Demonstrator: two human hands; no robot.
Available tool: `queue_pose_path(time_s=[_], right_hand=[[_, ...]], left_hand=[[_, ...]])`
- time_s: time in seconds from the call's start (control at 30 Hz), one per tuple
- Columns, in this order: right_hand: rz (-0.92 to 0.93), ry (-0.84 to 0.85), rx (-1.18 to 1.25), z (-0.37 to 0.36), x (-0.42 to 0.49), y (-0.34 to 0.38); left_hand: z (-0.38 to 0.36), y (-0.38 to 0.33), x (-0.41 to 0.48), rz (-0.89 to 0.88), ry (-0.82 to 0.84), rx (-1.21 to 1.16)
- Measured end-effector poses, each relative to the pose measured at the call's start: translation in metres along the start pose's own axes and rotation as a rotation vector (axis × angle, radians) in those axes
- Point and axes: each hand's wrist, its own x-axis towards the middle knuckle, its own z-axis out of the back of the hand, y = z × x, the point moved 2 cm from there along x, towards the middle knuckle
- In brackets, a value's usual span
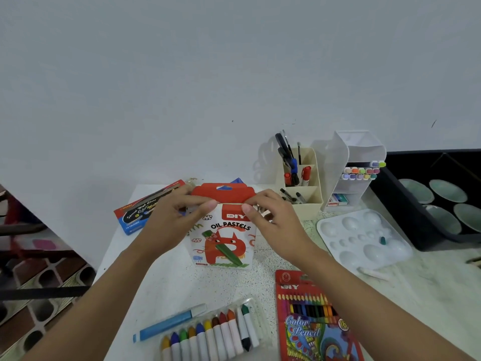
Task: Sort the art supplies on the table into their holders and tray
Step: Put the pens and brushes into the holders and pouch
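The oil pastels box point(221, 241) stands upright in the middle of the desk point(429, 282), and the left hand point(177, 217) and right hand point(270, 220) each pinch a top corner under its red flap point(223, 192). It looks like light, thin cardboard that dents easily, so holding the stiffer edges seems safest. The plastic tray of pastels point(216, 332) lies nearer, at the front edge.

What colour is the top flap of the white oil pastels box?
The cardboard flap is red; head view.
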Motion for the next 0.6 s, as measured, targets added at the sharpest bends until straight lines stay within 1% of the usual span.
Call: queue_pose_path(time_s=[0.07, 0.2, 0.33, 0.47, 0.53, 0.6], right_hand=[[-0.013, -0.054, 0.021, -0.003, -0.001, 0.002], [-0.026, -0.164, 0.053, -0.005, -0.001, 0.001], [0.000, -0.081, -0.078, -0.005, 0.000, -0.002], [0.090, -0.029, -0.190, -0.002, -0.003, -0.005], [0.117, -0.061, -0.201, -0.002, -0.003, -0.005], [0.116, -0.142, -0.116, -0.001, -0.003, -0.006]], left_hand=[[-0.001, 0.000, 0.000, 0.008, -0.002, 0.000], [-0.010, -0.003, -0.005, -0.026, -0.107, -0.159], [-0.016, -0.001, -0.010, -0.076, -0.196, -0.202], [-0.015, -0.004, -0.012, -0.114, -0.139, -0.115], [-0.011, -0.003, -0.013, -0.107, -0.095, -0.058], [-0.008, -0.001, -0.011, -0.106, -0.080, -0.035]])
